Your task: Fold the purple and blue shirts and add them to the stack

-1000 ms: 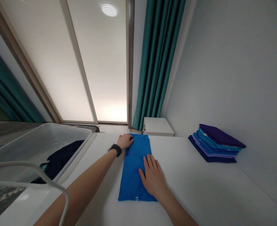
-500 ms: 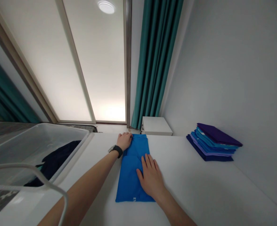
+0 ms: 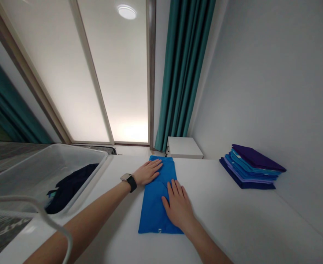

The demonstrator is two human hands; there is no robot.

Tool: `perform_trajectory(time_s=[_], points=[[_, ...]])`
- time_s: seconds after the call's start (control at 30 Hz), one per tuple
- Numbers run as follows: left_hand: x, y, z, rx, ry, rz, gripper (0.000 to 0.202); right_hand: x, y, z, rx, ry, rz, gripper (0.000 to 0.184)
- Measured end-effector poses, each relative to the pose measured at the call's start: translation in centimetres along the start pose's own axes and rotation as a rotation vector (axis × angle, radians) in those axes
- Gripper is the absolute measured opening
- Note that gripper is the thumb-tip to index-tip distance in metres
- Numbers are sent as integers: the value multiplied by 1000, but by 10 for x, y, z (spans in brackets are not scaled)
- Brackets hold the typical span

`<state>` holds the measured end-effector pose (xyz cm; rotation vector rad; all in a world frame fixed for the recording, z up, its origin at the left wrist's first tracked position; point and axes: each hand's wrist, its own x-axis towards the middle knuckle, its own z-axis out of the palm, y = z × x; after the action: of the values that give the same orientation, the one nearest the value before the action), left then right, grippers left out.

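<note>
A blue garment, folded into a long narrow strip, lies flat on the white table in front of me. Small white lettering shows at its near edge. My left hand, with a watch on the wrist, rests flat across the upper left part of the cloth, fingers stretched out to the right. Lower down, my right hand lies on the garment's right side with its fingers spread. Neither hand grips the fabric.
At the right, by the wall, stands a stack of folded clothes in purple and blue. A clear plastic bin on the left holds dark clothing. A white cable crosses the lower left. Behind the table is a white cabinet.
My left hand has moved from the garment's far left edge onto its upper part, and its fingers have straightened out flat. The right hand stays on the cloth. The view has shifted slightly.
</note>
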<state>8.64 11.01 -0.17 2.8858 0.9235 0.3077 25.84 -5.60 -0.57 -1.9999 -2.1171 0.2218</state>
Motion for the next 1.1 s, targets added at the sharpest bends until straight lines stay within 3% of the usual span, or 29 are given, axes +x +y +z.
perform_trajectory(time_s=[0.1,0.27,0.33,0.5,0.6,0.73,0.9,1.1], points=[[-6,-9,10,-44,-52,-89,55,0,1,1,-5,-12,-1,63],[-12,-14,13,-103,9,-151,55,1,3,3,-19,-14,-17,65],[-13,-13,12,-145,70,-183,55,1,4,4,-14,-10,-22,65],[-24,-12,8,-328,362,-318,58,1,3,0,0,-21,-17,64],[-35,-8,6,-390,422,-363,57,2,6,-6,8,-7,-7,63],[-51,5,3,-322,377,-196,51,6,14,-9,17,29,12,59],[-76,34,-6,-211,268,36,47,16,34,-1,31,-19,37,59],[-96,63,-17,-172,128,119,53,30,62,6,116,137,-13,44]])
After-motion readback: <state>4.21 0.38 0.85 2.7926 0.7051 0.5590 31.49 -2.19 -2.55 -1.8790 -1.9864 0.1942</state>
